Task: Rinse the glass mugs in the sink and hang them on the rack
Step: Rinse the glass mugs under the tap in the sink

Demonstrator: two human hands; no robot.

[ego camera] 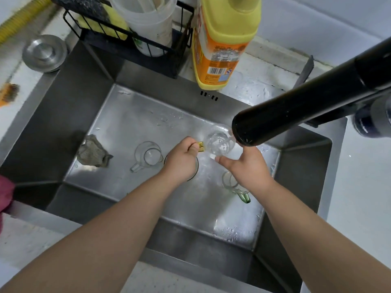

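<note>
Three glass mugs are sitting in the steel sink (pixel 88 106) as you are rinsing one of them. Your left hand (pixel 183 156) is pinching the gold handle (pixel 201 146) of the mug being rinsed (pixel 219 143), holding it just under the mouth of the black faucet (pixel 296 111), where water is running into it. Your right hand (pixel 246 166) is reaching in beside that mug with its fingers spread and relaxed, the thumb nearly touching the glass. A second mug (pixel 148 156), clear all over, is resting on the sink floor to the left of your left hand. A third mug (pixel 232 183), with a green handle, is lying partly hidden beneath your right wrist. A crumpled grey rag (pixel 93 151) is lying against the sink's left wall. On the surface behind the sink, a yellow-and-orange detergent bottle (pixel 222 45) is standing beside a black wire caddy (pixel 131 43) holding a sponge and a plastic container.
</note>
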